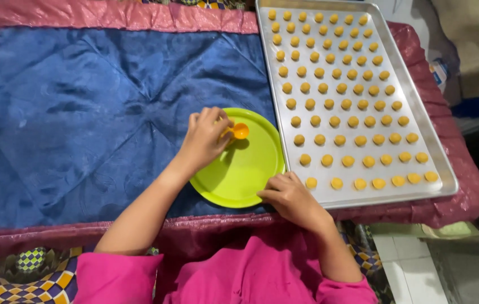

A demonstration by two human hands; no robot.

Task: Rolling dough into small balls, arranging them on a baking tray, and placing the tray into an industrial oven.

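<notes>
With dough balls (334, 120) filling it, tray (445, 169).

I sit at home: a blue quilt (98, 107) with pink border covers my work surface, beside a baking tray (445, 169), patterned cloth (19, 276) and tiled floor (414, 264).

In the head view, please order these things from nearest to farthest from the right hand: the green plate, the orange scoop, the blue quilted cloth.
From the right hand:
1. Green plate, touching its fingers, just left.
2. Orange scoop, above the plate, held in the left hand.
3. Blue quilted cloth, far left.
</notes>
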